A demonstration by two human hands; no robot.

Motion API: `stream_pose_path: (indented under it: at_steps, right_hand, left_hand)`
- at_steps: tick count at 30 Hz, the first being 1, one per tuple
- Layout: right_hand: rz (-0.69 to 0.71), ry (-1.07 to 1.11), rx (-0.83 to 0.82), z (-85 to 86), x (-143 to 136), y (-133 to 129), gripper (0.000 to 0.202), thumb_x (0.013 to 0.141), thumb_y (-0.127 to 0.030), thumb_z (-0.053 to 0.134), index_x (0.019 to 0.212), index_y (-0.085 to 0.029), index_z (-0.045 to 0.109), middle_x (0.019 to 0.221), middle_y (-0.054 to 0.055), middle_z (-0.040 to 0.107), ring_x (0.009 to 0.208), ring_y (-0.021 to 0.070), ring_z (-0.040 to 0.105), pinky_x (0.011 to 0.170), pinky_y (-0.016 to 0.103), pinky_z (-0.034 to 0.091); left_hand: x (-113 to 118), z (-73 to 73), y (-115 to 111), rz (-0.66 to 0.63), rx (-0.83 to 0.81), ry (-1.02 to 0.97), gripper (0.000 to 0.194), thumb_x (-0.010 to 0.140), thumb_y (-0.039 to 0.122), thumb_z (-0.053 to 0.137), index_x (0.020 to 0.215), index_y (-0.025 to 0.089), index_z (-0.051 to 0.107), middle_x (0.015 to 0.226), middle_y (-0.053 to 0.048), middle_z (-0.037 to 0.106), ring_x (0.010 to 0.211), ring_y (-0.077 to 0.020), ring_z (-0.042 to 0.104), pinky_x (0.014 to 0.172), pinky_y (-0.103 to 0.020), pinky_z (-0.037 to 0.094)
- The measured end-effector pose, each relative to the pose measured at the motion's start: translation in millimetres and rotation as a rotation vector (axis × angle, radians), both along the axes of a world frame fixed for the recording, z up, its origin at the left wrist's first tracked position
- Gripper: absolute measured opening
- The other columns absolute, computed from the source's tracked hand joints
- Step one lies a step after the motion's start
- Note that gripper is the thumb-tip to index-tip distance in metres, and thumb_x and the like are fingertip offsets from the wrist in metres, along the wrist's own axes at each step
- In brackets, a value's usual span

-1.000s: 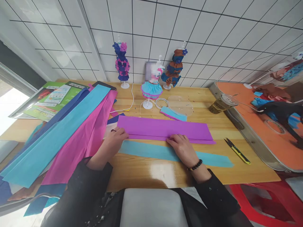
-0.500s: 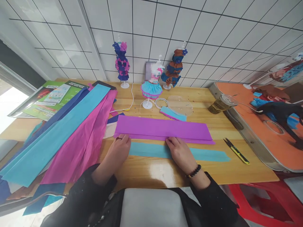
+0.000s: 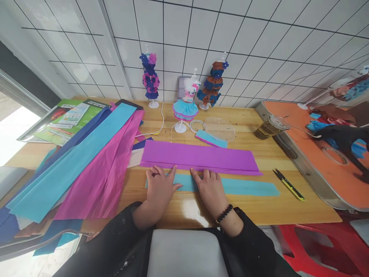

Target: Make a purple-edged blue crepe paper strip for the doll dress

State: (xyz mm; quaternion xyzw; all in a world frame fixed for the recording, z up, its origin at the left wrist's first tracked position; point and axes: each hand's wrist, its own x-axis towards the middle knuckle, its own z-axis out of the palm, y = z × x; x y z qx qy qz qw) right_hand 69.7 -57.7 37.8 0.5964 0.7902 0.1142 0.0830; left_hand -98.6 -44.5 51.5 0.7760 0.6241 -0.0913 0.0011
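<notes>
A long purple strip [image 3: 198,156], crepe paper or thin cloth, lies flat on the table with a narrow fold along its near edge. My left hand [image 3: 159,188] rests at that edge, left of its middle, index finger stretched out and thumb spread. Close beside it, my right hand [image 3: 211,192] touches the same edge with an extended index finger, its other fingers partly bent. Neither hand grips anything. Under both hands runs a light-blue strip [image 3: 248,187], partly covered by them. Yellow-and-black thread snips [image 3: 288,185] lie to the right.
Layered blue and pink strips [image 3: 100,165] are heaped on the left. Three small dress forms, one in a light-blue skirt [image 3: 185,109], stand along the tiled wall. A drink cup [image 3: 271,127] is at the back right, beside an orange-topped case [image 3: 311,161]. A red stool [image 3: 319,246] stands below.
My left hand has moved right along the purple strip's near edge and my right hand slightly left, bringing them closer together. Both index fingers are now stretched out.
</notes>
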Motion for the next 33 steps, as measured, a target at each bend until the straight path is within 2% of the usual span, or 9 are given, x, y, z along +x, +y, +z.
stream_pose_path:
  at_steps: [6,8,12,15,19,24,33]
  right_hand:
    - [-0.040,0.002,-0.032,5.9,-5.1,-1.9,0.050,0.082,-0.011,0.039,0.129,-0.028,0.041,0.089,0.013,0.056,0.078,0.0230,0.049,0.069,0.039,0.036]
    - [-0.059,0.029,-0.024,7.9,-7.4,-3.0,0.048,0.083,-0.012,0.040,0.128,-0.028,0.043,0.101,0.016,0.056,0.084,0.0247,0.050,0.073,0.043,0.036]
    - [-0.041,0.094,0.025,6.8,-18.2,-3.3,0.045,0.084,-0.019,0.041,0.128,-0.030,0.043,0.127,0.014,0.045,0.105,0.0299,0.043,0.084,0.050,0.032]
    - [0.005,0.142,0.028,1.9,-28.0,-0.8,0.045,0.086,-0.023,0.041,0.130,-0.029,0.040,0.130,0.014,0.043,0.113,0.0312,0.038,0.088,0.051,0.030]
    - [0.010,0.171,0.004,-3.6,-32.8,1.8,0.044,0.086,-0.023,0.041,0.129,-0.027,0.041,0.129,0.015,0.044,0.111,0.0305,0.040,0.087,0.051,0.032]
    - [-0.023,0.151,0.026,-4.4,-19.4,-0.6,0.045,0.085,-0.018,0.039,0.129,-0.027,0.041,0.129,0.016,0.044,0.112,0.0305,0.040,0.087,0.053,0.032]
    - [-0.169,0.021,0.132,-5.7,25.1,-9.4,0.047,0.084,-0.013,0.039,0.127,-0.029,0.045,0.135,0.015,0.038,0.124,0.0352,0.028,0.091,0.060,0.024]
  left_hand:
    - [2.2,1.6,1.1,0.016,-0.014,-0.027,0.063,0.075,0.060,0.045,0.129,0.029,0.041,0.116,-0.025,0.051,0.102,-0.0401,0.049,0.083,-0.053,0.028]
    - [2.2,1.0,0.8,0.022,-0.009,-0.035,0.063,0.074,0.060,0.046,0.129,0.029,0.041,0.117,-0.024,0.051,0.103,-0.0399,0.048,0.084,-0.053,0.027]
    - [2.6,2.1,0.4,0.009,-0.019,0.001,0.063,0.075,0.059,0.045,0.131,0.029,0.038,0.115,-0.023,0.052,0.103,-0.0392,0.048,0.083,-0.053,0.028]
    - [2.2,3.7,0.3,0.000,-0.027,0.008,0.063,0.076,0.058,0.046,0.131,0.029,0.038,0.112,-0.024,0.054,0.102,-0.0394,0.049,0.082,-0.052,0.029]
    - [1.6,2.2,0.3,0.015,-0.021,-0.026,0.062,0.075,0.057,0.048,0.130,0.029,0.040,0.115,-0.024,0.052,0.104,-0.0406,0.048,0.082,-0.053,0.029]
    - [2.2,0.5,0.0,0.041,-0.007,-0.070,0.063,0.073,0.058,0.050,0.128,0.029,0.042,0.119,-0.023,0.051,0.106,-0.0398,0.047,0.083,-0.052,0.029]
    - [3.5,1.7,0.6,0.030,-0.021,-0.004,0.064,0.075,0.060,0.045,0.130,0.029,0.039,0.115,-0.022,0.052,0.102,-0.0387,0.048,0.081,-0.051,0.030]
